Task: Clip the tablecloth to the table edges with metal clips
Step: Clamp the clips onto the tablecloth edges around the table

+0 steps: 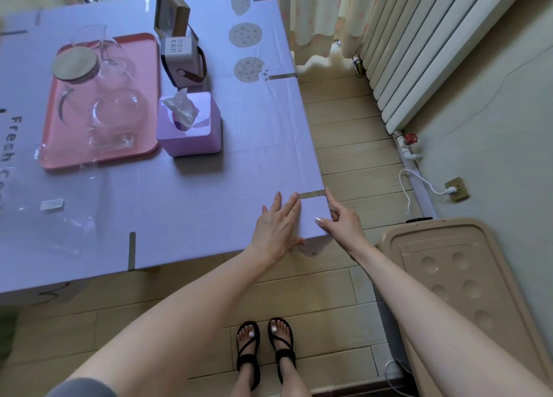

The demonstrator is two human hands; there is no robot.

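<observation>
Two hands meet at the near right corner of the table (310,145); the left hand (276,226) lies flat on the tablecloth (209,193), fingers straight and slightly spread, holding nothing, its fingertips touching the inner end of a metal clip (311,194); the right hand (341,220) straddles the edge just beside it, thumb resting on top of the cloth, index finger straight along the side up to the clip's outer end, the other fingers tucked below the rim, where I cannot tell whether they grip anything.

The clip sits across the right edge with the cloth smooth around it; the step in hand looks like seating this corner clip, the left palm keeping the fabric taut; the next move probably calls for a firm push inward until the clip sits fully home, without dragging the cloth into a wrinkle.

Further out, two more clips (282,76) hold the same edge and a fourth clip (131,250) holds the near edge; so the work seems well along; a purple tissue box (191,127) and a pink tray (104,154) stand well apart from the hands.
</observation>
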